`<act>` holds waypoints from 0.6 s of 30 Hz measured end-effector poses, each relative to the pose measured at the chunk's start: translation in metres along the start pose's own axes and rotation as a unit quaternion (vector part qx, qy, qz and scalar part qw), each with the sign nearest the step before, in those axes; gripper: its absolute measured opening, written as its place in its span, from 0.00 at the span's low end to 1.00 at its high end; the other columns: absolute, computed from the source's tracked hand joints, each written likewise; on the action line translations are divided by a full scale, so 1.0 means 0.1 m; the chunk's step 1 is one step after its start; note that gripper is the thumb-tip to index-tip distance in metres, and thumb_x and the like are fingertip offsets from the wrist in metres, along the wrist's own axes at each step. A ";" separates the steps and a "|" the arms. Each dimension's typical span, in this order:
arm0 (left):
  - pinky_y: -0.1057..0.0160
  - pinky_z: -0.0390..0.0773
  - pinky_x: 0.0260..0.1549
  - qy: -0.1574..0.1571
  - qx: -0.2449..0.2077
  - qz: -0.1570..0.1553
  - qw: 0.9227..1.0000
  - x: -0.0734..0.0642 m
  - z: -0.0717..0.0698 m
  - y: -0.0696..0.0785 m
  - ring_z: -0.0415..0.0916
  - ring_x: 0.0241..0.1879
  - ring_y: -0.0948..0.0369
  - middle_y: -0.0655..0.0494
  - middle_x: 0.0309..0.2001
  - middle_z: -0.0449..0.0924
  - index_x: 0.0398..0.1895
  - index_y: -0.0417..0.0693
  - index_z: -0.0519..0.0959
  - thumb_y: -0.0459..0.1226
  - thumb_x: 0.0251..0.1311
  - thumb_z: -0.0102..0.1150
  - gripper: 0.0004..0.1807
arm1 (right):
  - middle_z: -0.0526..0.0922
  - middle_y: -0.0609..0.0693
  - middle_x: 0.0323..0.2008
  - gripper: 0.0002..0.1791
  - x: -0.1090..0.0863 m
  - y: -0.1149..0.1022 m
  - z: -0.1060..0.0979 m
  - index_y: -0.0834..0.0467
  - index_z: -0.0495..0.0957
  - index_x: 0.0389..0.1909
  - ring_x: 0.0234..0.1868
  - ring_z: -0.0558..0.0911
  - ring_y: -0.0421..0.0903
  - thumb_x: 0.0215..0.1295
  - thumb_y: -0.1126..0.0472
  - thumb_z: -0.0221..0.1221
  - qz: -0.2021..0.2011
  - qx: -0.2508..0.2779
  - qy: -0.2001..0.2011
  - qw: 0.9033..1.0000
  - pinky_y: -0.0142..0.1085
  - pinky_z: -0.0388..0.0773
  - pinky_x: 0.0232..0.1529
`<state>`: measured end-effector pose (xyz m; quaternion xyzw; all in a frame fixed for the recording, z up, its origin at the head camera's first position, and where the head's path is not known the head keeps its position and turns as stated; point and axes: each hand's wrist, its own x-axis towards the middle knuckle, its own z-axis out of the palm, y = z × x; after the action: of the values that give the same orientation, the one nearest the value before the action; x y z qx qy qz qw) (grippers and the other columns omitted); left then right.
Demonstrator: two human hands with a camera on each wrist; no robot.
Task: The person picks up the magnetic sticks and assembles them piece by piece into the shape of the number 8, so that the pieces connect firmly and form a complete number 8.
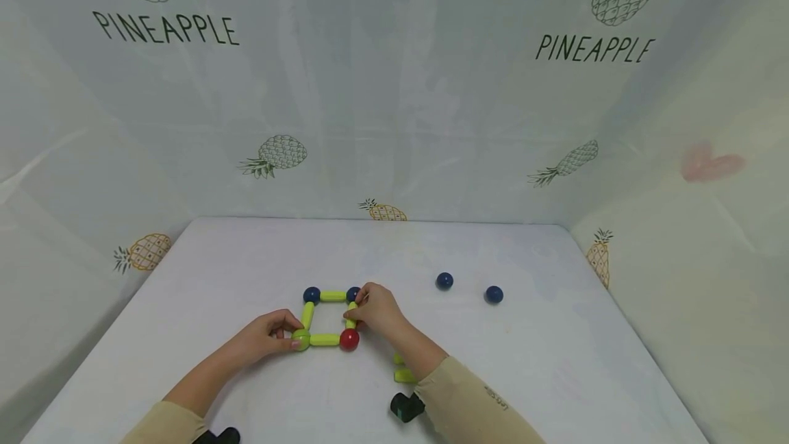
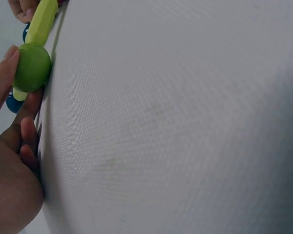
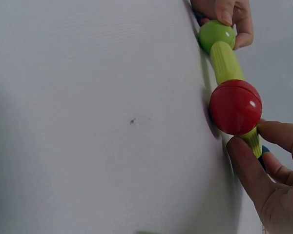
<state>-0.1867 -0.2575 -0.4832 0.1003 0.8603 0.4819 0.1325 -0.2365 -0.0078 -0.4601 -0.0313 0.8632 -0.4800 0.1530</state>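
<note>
Left hand (image 1: 269, 336) grips green ball (image 1: 301, 340), near-left corner of the ball-and-rod square (image 1: 324, 340) on white table (image 1: 524, 368). Right hand (image 1: 379, 308) pinches its right-side lime rod (image 1: 351, 325), between red ball (image 1: 349, 340) and blue ball (image 1: 352, 294).

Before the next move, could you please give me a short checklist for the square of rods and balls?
1. Left hand steadying the green ball: ok, fingers grip it.
2. Right hand on the right-side rod: ok, pinched beside the red ball.
3. Rod on every side of the square: ok, four show.
4. Far-right blue ball firmly joined: cannot tell, fingers partly cover it.
5. Loose blue balls in sight: ok, two on the table.
6. Loose rods fully visible: not ok, right arm partly covers them.
</note>
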 end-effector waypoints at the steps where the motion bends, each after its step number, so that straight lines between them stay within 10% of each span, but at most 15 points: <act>1: 0.66 0.67 0.28 0.000 0.000 0.000 1.000 0.00 0.00 0.00 0.65 0.31 0.58 0.54 0.33 0.72 0.43 0.45 0.80 0.38 0.52 0.72 0.16 | 0.77 0.50 0.23 0.17 0.00 0.00 0.00 0.59 0.73 0.33 0.21 0.80 0.43 0.51 0.64 0.74 0.000 -0.002 0.001 1.000 0.30 0.74 0.24; 18: 0.64 0.67 0.27 0.011 0.063 0.020 0.998 0.12 0.09 0.19 0.65 0.31 0.58 0.57 0.35 0.76 0.39 0.49 0.81 0.39 0.50 0.74 0.14 | 0.78 0.50 0.27 0.19 -0.02 0.08 -0.15 0.59 0.73 0.38 0.26 0.76 0.44 0.49 0.65 0.74 0.000 -0.019 0.004 1.000 0.34 0.73 0.28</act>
<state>-0.1939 -0.2368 -0.4735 0.1201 0.8883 0.4303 0.1069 -0.2383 0.0087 -0.4587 -0.0319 0.8727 -0.4638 0.1491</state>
